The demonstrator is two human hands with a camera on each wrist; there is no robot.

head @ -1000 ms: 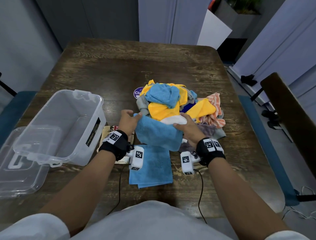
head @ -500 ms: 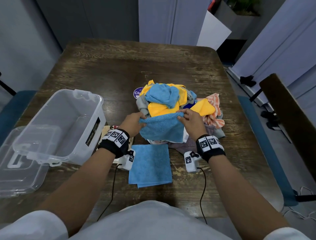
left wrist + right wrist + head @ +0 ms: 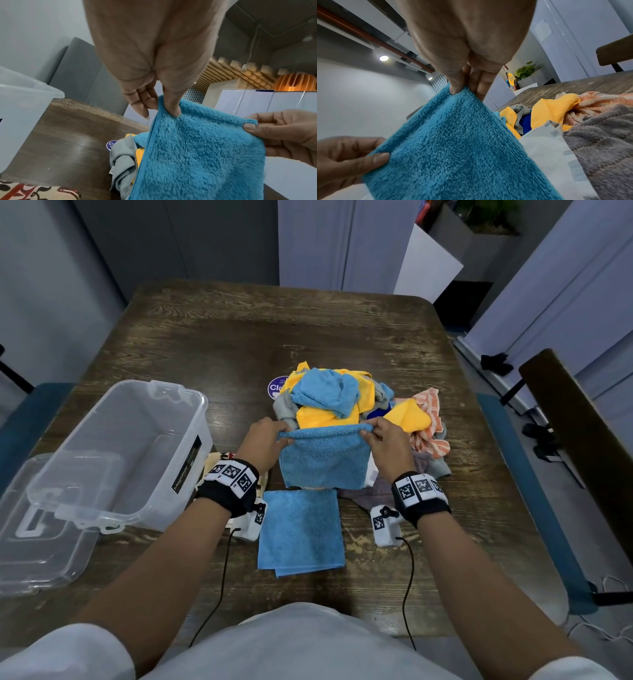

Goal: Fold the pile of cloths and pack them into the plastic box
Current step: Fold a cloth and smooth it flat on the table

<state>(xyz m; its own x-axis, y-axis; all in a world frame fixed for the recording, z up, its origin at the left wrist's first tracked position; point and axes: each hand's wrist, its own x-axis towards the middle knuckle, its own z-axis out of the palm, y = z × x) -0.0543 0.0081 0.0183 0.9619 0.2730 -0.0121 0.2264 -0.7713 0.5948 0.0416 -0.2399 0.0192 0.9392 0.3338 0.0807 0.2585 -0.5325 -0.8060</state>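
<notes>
I am on the folding step, with one piece up in the air. My left hand (image 3: 265, 440) pinches the top left corner of a teal terry cloth (image 3: 323, 460) between thumb and fingertips. My right hand (image 3: 385, 440) pinches the top right corner the same way, so the top edge is stretched between them and the rest hangs down. The cloth hangs on my side of the pile of cloths (image 3: 342, 402), just in front of it and clear of the table (image 3: 239, 337). The pile itself is a loose heap of yellow, blue, grey and orange-striped pieces, not yet sorted. Nearer to me than the pile, a folded light-blue cloth (image 3: 301, 532) lies flat, and the hanging edge of the teal one sits just above its far edge. The plastic box (image 3: 113, 450) stands to the left of the pile, open, propped on its lid (image 3: 37, 542), and I see nothing packed in it. So I judge the task is early, with one piece folded and most of the heap to go. I cannot tell whether the teal cloth is single or already doubled. Next I should keep both corners level and lay it flat on my side of the pile. Then I bring edge to edge without dragging the folded cloth out of square.
</notes>
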